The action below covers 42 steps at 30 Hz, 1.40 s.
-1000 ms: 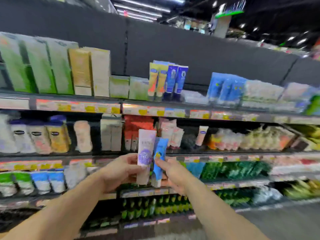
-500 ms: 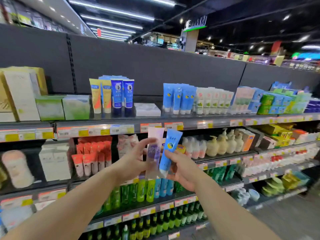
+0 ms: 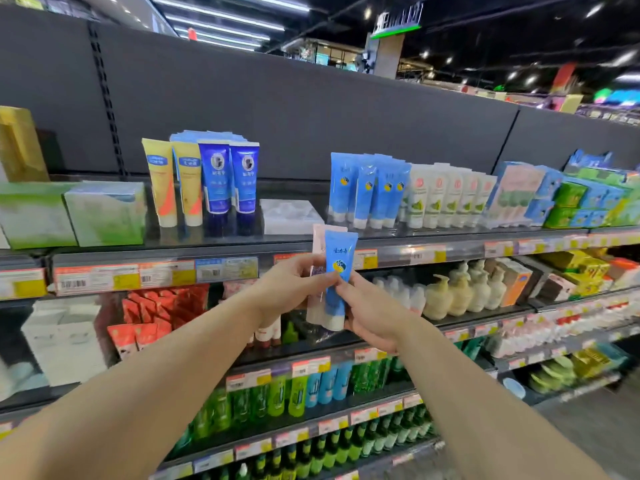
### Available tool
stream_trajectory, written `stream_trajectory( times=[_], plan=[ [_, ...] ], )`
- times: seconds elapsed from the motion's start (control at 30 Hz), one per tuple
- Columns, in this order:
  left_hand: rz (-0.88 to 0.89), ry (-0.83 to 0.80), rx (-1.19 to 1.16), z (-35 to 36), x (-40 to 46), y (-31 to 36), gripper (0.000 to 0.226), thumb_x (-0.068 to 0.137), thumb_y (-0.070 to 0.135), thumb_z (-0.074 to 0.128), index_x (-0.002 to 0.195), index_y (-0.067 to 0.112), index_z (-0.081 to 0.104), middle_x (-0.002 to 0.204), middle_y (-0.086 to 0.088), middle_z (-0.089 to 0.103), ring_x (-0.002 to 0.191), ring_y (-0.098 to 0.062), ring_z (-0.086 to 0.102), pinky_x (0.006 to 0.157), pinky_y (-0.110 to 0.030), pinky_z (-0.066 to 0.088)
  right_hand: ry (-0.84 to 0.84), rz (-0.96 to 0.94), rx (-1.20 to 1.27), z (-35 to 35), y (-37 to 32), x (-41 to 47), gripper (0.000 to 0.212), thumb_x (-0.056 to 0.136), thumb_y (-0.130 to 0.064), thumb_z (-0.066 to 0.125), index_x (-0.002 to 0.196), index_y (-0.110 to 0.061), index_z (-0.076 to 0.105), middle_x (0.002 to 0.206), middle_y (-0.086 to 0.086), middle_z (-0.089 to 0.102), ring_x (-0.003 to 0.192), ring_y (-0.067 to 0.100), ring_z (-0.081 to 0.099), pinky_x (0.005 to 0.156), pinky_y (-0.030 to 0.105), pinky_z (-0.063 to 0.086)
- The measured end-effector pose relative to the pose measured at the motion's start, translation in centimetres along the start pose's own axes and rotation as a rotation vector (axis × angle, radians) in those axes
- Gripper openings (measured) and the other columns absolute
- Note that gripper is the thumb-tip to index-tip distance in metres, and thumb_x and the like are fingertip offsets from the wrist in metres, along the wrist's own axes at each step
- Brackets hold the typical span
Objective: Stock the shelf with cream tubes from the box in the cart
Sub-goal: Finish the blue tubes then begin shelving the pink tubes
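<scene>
The blue cream tube (image 3: 337, 271) looks like smooth, glossy plastic. The shelf edge (image 3: 398, 242) is dark metal, its price labels (image 3: 156, 275) paper

I see an open stretch on the top shelf (image 3: 304, 242) at centre frame, between the dark blue tubes (image 3: 228, 176) and the light blue tubes (image 3: 367, 188); a low clear tray (image 3: 289, 216) sits in that gap, so only the room above it is free; right of centre, white tubes (image 3: 446, 195) and boxes (image 3: 519, 192) stand packed together; left of centre, yellow tubes (image 3: 173, 185) and green boxes (image 3: 104, 213) block the way.
</scene>
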State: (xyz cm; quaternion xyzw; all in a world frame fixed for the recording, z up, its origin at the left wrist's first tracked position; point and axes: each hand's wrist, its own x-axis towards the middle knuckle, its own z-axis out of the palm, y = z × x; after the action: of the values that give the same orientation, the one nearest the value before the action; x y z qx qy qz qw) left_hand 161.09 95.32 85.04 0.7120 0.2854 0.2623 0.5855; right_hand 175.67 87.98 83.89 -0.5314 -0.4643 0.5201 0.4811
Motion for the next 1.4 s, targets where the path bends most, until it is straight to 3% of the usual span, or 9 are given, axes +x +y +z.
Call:
stream_trajectory(
  times=[0.17,0.3,0.43,0.53,0.63,0.8,0.97,1.13,1.4],
  plan=[
    [-0.054,0.046,-0.132,0.2,1.3,0.2,0.027,0.091,0.029,0.062,0.114,0.014,0.065,0.103,-0.004,0.073,0.090,-0.020,0.072,0.082,-0.039,0.057,-0.055,0.015,0.010,-1.9,0.5,1.7,0.047,0.093,-0.021,0.047,0.138,-0.034,0.044,0.136,0.001,0.058,0.130,0.028,0.049,0.113,0.057,0.030],
    [-0.069,0.011,-0.140,0.4,2.2,0.5,0.030,0.086,0.027,0.066,0.112,0.013,0.066,0.109,-0.008,0.072,0.101,-0.025,0.069,0.085,-0.042,0.056,0.008,0.011,0.223,-3.8,-0.1,2.4,0.036,0.099,-0.034,0.044,0.125,-0.021,0.064,0.129,0.018,0.060,0.112,0.036,0.059,0.103,0.055,0.043],
    [-0.079,-0.062,-0.092,1.6,3.3,1.3,0.035,0.082,0.029,0.066,0.112,0.010,0.068,0.115,-0.012,0.070,0.109,-0.030,0.065,0.093,-0.045,0.053,0.031,0.019,0.129,-5.6,-0.8,3.5,0.030,0.100,-0.032,0.045,0.110,-0.023,0.072,0.117,0.012,0.069,0.115,0.037,0.060,0.103,0.056,0.044],
    [-0.075,-0.049,-0.118,2.2,4.2,2.1,0.036,0.079,0.028,0.067,0.110,0.010,0.069,0.116,-0.011,0.069,0.112,-0.029,0.064,0.096,-0.043,0.050,-0.020,-0.016,0.085,-7.3,-2.1,3.9,0.028,0.101,-0.028,0.046,0.106,-0.024,0.073,0.107,0.006,0.073,0.101,0.031,0.066,0.096,0.050,0.051],
    [-0.057,0.063,-0.114,1.7,5.5,3.9,0.041,0.078,0.027,0.068,0.114,0.007,0.066,0.115,-0.008,0.070,0.109,-0.024,0.065,0.095,-0.037,0.052,0.000,-0.055,0.113,-9.3,-3.4,4.4,0.024,0.101,-0.028,0.046,0.110,-0.018,0.067,0.088,0.002,0.072,0.072,0.016,0.066,0.074,0.039,0.055],
    [-0.006,0.421,-0.131,0.3,8.5,6.9,0.014,0.091,0.019,0.064,0.103,0.013,0.069,0.101,-0.005,0.074,0.088,-0.018,0.071,0.081,-0.033,0.058,-0.011,-0.069,0.096,-13.4,-4.1,5.3,0.023,0.100,-0.029,0.049,0.112,-0.015,0.063,0.099,0.008,0.070,0.090,0.023,0.068,0.073,0.036,0.054],
    [0.063,0.646,-0.097,1.0,12.1,7.0,0.006,0.093,0.019,0.063,0.094,0.019,0.069,0.093,0.002,0.073,0.082,-0.008,0.069,0.075,-0.022,0.057,-0.034,-0.093,0.097,-16.3,-4.4,6.0,0.019,0.098,-0.027,0.053,0.109,-0.018,0.064,0.094,0.007,0.070,0.085,0.022,0.066,0.077,0.040,0.054],
    [0.108,0.722,-0.092,1.5,14.5,6.5,0.025,0.093,0.019,0.062,0.116,0.010,0.066,0.105,0.000,0.072,0.091,-0.009,0.069,0.075,-0.021,0.058,-0.023,-0.101,0.054,-18.1,-4.5,6.6,0.018,0.096,-0.025,0.056,0.111,-0.023,0.065,0.103,0.008,0.072,0.095,0.026,0.067,0.086,0.045,0.055],
    [0.137,0.734,0.063,2.0,16.3,6.6,0.024,0.091,0.023,0.064,0.114,0.020,0.068,0.105,0.009,0.071,0.099,-0.010,0.067,0.084,-0.031,0.057,-0.045,-0.107,0.052,-18.9,-5.0,6.7,0.020,0.096,-0.025,0.055,0.114,-0.026,0.062,0.107,0.004,0.071,0.098,0.024,0.066,0.077,0.036,0.055]
  ],
)
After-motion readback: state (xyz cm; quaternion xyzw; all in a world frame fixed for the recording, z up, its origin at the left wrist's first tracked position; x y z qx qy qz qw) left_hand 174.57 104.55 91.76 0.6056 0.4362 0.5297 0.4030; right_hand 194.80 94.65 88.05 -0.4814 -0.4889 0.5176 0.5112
